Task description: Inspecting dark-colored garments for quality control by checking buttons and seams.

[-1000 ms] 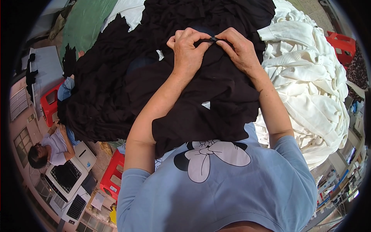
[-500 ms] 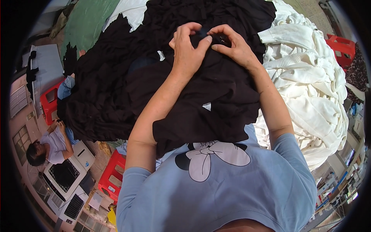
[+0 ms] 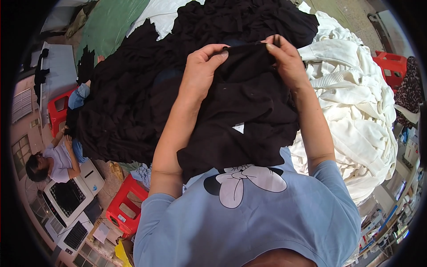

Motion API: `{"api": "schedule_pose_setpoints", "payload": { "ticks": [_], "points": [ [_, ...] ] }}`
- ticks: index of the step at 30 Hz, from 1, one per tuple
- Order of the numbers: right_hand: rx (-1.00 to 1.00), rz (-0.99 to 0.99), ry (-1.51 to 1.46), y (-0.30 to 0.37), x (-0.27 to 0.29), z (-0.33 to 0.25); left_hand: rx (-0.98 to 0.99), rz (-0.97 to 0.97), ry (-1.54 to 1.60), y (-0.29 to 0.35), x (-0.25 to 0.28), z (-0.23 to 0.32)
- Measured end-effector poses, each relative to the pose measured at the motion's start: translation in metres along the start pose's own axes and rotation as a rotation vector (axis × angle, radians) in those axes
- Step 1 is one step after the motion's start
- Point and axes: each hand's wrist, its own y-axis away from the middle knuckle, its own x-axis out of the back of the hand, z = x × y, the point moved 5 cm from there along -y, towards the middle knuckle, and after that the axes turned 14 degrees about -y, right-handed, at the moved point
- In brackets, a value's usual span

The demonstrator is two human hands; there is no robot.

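Item: black garment, one, spread before you, its lower edge lying over the front of your light blue shirt. Upper edge drawn nearly straight between your two hands; body of the cloth loosely creased. Fitted with a small white tag, near the lower part.

Left hand: yours, thumb and forefinger pinching the upper edge at its left end; remaining fingers curled, mostly hidden.

Right hand: yours, thumb and fingers pinching the same edge at its right end. Hands apart, a span of cloth between them.

Margins: on your left, the garment's side runs down beside your forearm; on your right, its side falls near the other forearm. Beyond the right forearm, a heap of white knitwear stands close, limiting room outward on that side. Beyond the left forearm and ahead of both hands, a heap of black clothing, its left edge ragged, with a green sheet showing past it.

Surroundings: red stool, just outside your left elbow, a strip of floor showing between it and the black heap; co-worker, seated farther left, well apart from your arms.
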Motion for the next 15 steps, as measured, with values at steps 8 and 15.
{"api": "schedule_pose_setpoints", "payload": {
  "ticks": [8,15],
  "points": [
    [-0.072,-0.049,-0.019,0.02,0.012,-0.021,0.115,-0.125,0.293,0.008,-0.009,-0.002],
    [-0.08,0.029,-0.113,0.024,0.006,-0.014,0.144,-0.145,0.411,0.002,-0.01,-0.01]
  ]
}}
